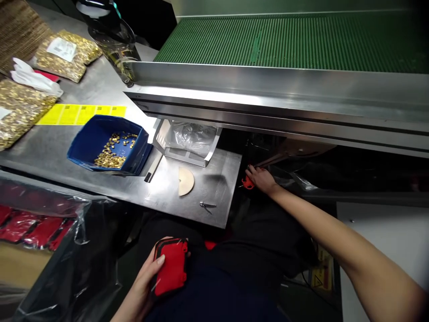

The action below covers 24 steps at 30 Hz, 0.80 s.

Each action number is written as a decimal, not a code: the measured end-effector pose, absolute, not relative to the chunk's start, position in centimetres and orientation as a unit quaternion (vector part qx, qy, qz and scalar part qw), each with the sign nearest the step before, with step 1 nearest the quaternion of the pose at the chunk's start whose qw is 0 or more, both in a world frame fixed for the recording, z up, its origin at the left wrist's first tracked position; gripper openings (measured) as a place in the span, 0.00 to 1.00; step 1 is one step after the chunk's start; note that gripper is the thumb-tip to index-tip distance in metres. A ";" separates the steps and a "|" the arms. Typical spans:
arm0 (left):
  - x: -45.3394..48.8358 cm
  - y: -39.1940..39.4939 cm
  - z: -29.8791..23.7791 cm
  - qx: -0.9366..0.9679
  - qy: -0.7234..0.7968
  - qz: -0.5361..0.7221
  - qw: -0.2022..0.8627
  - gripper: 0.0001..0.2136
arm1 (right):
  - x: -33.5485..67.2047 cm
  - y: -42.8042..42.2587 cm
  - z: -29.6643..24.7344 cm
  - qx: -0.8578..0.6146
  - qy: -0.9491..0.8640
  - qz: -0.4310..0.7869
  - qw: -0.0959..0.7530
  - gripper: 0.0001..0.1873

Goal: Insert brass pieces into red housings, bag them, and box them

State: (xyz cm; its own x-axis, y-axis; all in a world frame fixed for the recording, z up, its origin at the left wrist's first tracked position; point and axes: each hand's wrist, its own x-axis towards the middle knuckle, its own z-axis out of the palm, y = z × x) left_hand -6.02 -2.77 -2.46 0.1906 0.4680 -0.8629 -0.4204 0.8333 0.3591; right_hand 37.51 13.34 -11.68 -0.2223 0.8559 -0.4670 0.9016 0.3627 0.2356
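Over my lap, my left hand grips a flat red and black plastic case, thumb on its red face and fingers beneath. My right hand reaches to the dark space under the conveyor's metal edge. Its fingers are closed on a small orange-red plastic piece with a thin pin-like tip; its kind does not show. Between the hands, the metal bench carries a pale half-round disc and a small metal tool with two thin legs, perhaps a nail clipper.
A blue bin holds small brass-coloured parts; a white tray holds clear plastic. Bags of brass parts, yellow labels and a bottle lie left. The conveyor's metal rail spans ahead; red bagged pieces sit lower left.
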 end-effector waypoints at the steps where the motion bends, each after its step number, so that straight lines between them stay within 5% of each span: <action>1: -6.0 -2.4 -2.4 0.012 0.570 0.288 0.769 0.39 | 37.5 13.1 -11.7 0.566 0.779 -0.043 0.266 0.26; 8: -6.5 2.8 -2.1 0.009 0.577 0.330 0.748 0.26 | 36.7 11.3 -9.5 0.607 0.752 -0.038 0.253 0.30; 13: -6.5 8.3 -2.7 0.187 0.611 0.418 0.645 0.17 | 35.1 7.7 -5.5 0.678 0.707 0.008 0.200 0.32; 24: -2.6 14.0 -5.6 0.449 0.639 0.340 0.524 0.26 | 31.2 -2.1 -4.5 0.765 0.620 -0.089 -0.152 0.16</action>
